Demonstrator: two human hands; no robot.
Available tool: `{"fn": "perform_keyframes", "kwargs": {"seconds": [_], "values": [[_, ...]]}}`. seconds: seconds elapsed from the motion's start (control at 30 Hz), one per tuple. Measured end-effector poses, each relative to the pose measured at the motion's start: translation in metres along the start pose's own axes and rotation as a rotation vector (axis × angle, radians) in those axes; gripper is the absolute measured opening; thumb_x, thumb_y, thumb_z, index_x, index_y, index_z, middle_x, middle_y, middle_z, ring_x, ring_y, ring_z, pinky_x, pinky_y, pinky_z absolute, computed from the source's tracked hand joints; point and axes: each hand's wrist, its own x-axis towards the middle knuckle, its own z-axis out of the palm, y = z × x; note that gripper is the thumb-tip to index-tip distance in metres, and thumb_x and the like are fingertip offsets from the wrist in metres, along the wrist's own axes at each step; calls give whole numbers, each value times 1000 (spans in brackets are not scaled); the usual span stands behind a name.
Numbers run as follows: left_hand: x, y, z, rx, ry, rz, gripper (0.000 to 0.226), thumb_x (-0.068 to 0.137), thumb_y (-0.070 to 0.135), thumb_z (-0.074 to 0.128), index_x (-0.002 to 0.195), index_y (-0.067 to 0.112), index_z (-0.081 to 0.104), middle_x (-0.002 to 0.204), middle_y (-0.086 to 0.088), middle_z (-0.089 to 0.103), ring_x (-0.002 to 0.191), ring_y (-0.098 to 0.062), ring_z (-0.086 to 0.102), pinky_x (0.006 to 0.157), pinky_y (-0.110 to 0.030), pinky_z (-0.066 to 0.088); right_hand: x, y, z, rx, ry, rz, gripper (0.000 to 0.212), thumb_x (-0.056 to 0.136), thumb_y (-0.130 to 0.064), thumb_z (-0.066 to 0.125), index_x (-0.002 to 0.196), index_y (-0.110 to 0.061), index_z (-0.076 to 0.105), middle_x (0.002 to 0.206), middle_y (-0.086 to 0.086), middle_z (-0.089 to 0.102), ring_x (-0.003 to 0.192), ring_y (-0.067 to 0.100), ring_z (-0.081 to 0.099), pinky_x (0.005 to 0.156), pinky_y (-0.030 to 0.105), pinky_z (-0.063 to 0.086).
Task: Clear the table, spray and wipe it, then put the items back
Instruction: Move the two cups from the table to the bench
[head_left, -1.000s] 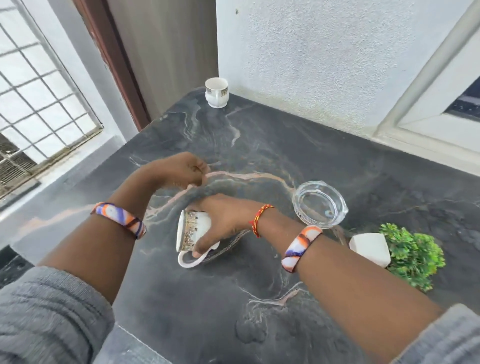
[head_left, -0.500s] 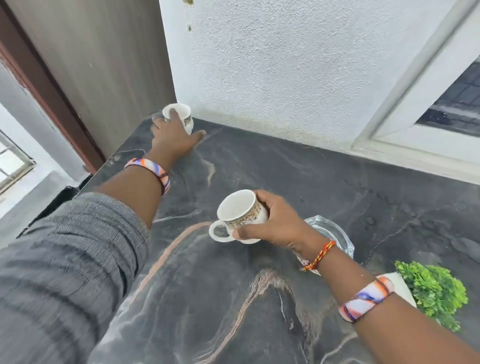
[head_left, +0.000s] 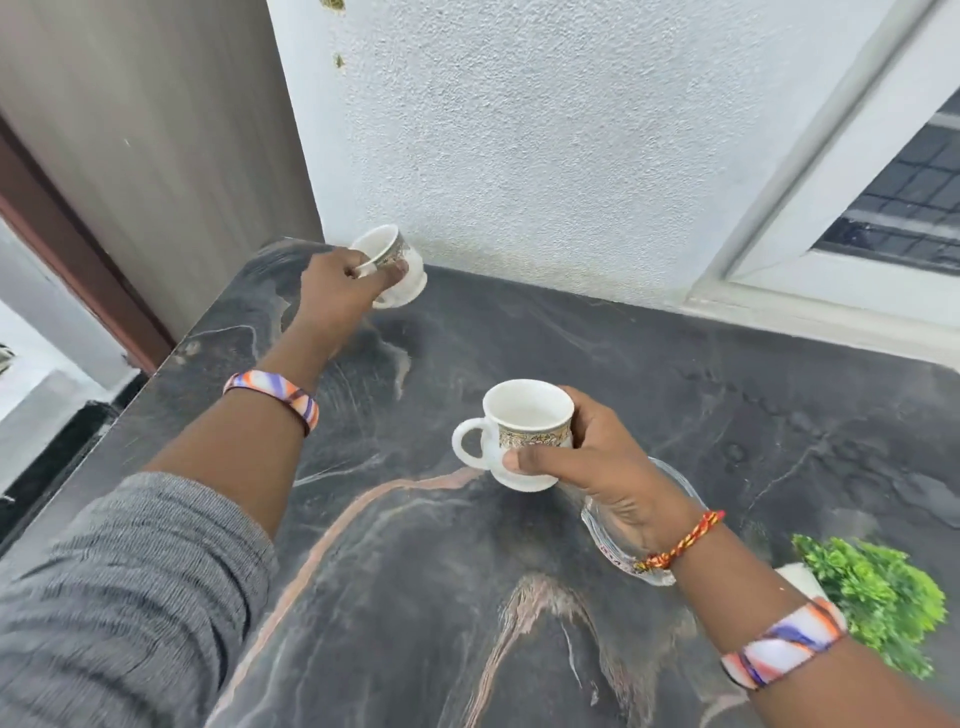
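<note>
You are holding a cup in each hand above the dark marbled worktop (head_left: 649, 364). Your left hand (head_left: 337, 296) is reaching toward the far left corner, its grip curling round the far cup (head_left: 402, 275), with the thumb lying across the gold-patterned band and a finger hooking the handle. That cup is tilting, its mouth facing up and to the left; what shows of its inside is plain white, and whether its base is touching the worktop cannot be told. Your right hand (head_left: 608, 467) is wrapping its grip round the near cup (head_left: 524, 431) from the right, thumb pressing on the front below the gold band, handle pointing left. This cup is standing upright in the air over the middle of the worktop, and its white inside is showing nothing in it. Under your right wrist a clear glass dish (head_left: 680, 483) is lying on the worktop, mostly hidden, so its contents cannot be told. Near the right edge a green leafy plant (head_left: 878, 597) is sitting in a white pot (head_left: 795, 577), partly hidden behind your forearm.
</note>
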Motion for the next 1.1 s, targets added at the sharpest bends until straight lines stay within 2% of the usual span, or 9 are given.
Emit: {"fn": "perform_keyframes", "kwargs": {"seconds": [0.07,0.17,0.27,0.37,0.53,0.6,0.8,0.97,1.1], "values": [[-22,17,9,-347,-97,-26,12,78,23,69,77,19,58,75,-4,56,60,-10,54,59,-24,43,-8,-6,-10,63,-5,-11,57,60,6,76,113,-10,59,107,10,68,97,21,64,85,34,53],[-52,43,31,-711,-302,-159,30,81,21,64,109,22,52,98,-1,61,80,-13,60,66,-27,51,-25,-15,-30,169,-5,-42,64,54,-5,74,116,-9,58,105,6,69,93,17,66,77,30,56],[-84,70,56,-819,-472,-245,15,83,22,60,94,12,62,87,-3,67,81,-19,61,69,-28,56,-50,-20,-56,216,44,-59,67,55,-7,71,120,-9,56,110,7,66,97,18,64,82,35,54],[-115,95,82,-729,-605,-148,19,75,12,68,93,13,64,87,-3,68,85,-21,62,74,-30,56,-80,-25,-85,144,73,-127,61,55,-1,72,113,-16,59,103,1,68,94,13,64,82,27,54],[-182,136,137,-229,-659,384,59,55,20,77,110,20,57,98,6,65,90,-2,59,82,-14,45,-141,-23,-141,-156,248,-276,61,61,13,76,105,-26,59,99,-7,65,90,-2,60,83,15,49],[-218,151,163,-41,-632,555,64,53,24,74,114,17,55,106,1,65,95,-8,57,79,-15,41,-173,-15,-167,-202,316,-303,65,60,13,77,106,-28,57,101,-10,63,91,-6,59,82,12,48],[-322,199,236,-28,-673,835,65,60,0,76,121,3,54,110,5,52,102,-8,51,81,-8,36,-277,19,-248,-257,479,-311,68,58,5,82,113,-25,57,103,-11,65,93,-5,60,77,9,46],[-428,232,308,-94,-715,872,60,59,2,71,117,7,56,108,4,55,93,7,46,75,-8,36,-385,57,-318,-218,621,-289,65,59,10,79,109,-24,57,101,-7,64,89,-3,59,79,10,46],[-504,243,361,-177,-849,652,63,57,10,83,111,22,54,102,10,60,95,-8,57,83,-24,47,-464,87,-364,-157,740,-230,67,53,-2,82,113,-18,57,103,-3,66,92,3,60,82,14,48]]}}
